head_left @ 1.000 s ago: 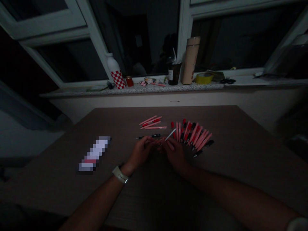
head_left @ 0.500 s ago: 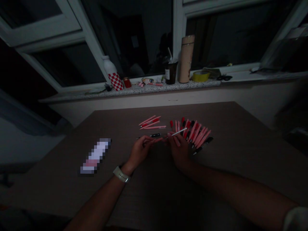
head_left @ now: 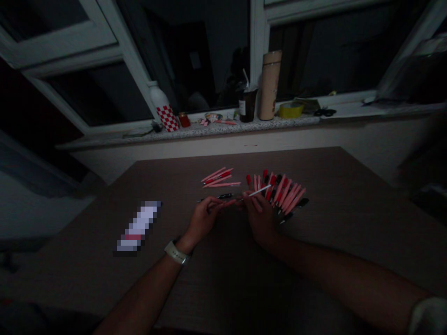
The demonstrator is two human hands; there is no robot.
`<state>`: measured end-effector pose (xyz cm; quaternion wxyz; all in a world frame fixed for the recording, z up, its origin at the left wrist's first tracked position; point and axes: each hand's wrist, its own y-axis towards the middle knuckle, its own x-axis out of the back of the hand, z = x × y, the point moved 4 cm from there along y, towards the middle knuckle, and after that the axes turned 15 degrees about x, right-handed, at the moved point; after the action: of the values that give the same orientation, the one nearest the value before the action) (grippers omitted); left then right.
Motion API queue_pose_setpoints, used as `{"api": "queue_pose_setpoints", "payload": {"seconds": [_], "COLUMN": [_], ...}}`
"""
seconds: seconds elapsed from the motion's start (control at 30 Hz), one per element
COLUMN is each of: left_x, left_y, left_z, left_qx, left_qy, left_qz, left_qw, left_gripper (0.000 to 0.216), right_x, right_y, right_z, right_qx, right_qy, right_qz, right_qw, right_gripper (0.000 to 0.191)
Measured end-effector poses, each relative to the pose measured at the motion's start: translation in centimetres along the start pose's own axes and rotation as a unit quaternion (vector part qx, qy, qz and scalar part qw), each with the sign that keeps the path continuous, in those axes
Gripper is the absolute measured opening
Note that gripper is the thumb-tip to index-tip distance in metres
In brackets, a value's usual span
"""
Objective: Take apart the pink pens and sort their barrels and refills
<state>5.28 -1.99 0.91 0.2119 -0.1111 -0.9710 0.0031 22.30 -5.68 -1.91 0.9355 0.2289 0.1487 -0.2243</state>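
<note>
My left hand (head_left: 203,218) is closed on a pink pen barrel (head_left: 229,203), pinched between thumb and fingers and pointing right. My right hand (head_left: 261,221) is closed on a thin white pen refill (head_left: 260,190), which slants up to the right. The barrel's end and the refill's lower end almost meet between the hands; whether they touch I cannot tell in the dim light. Just behind my left hand lies a black pen (head_left: 225,196). Beyond my right hand fans out a pile of pink pens (head_left: 287,195) with red and black parts among them.
Several pink and red pens (head_left: 217,177) lie in a small group further back. At the left is a blurred-out phone-like object (head_left: 139,225). The windowsill (head_left: 209,132) holds a checkered bottle (head_left: 167,116), a dark cup (head_left: 247,107), a tall flask (head_left: 270,86) and yellow tape (head_left: 291,110).
</note>
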Motion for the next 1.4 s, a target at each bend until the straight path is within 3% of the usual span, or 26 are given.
{"api": "queue_pose_setpoints", "payload": {"seconds": [0.57,1.0,1.4], "left_x": [-0.2,0.0,-0.8], "left_y": [-0.2,-0.1,0.4], "left_z": [-0.1,0.0,1.2], "left_qx": [0.004,0.012,0.049], "left_qy": [0.011,-0.042,-0.145], "left_qz": [0.007,0.011,0.087], "left_qw": [1.000,0.999,0.984], "left_gripper": [0.015,0.019,0.028], "right_x": [0.0,-0.7,-1.5], "right_y": [0.1,-0.3,-0.5], "right_z": [0.3,0.6,1.0], "right_qx": [0.006,-0.024,-0.018], "right_qy": [0.000,0.000,0.001], "right_qz": [-0.017,0.065,0.160], "right_qw": [1.000,0.998,0.987], "right_gripper": [0.027,0.040,0.036]}}
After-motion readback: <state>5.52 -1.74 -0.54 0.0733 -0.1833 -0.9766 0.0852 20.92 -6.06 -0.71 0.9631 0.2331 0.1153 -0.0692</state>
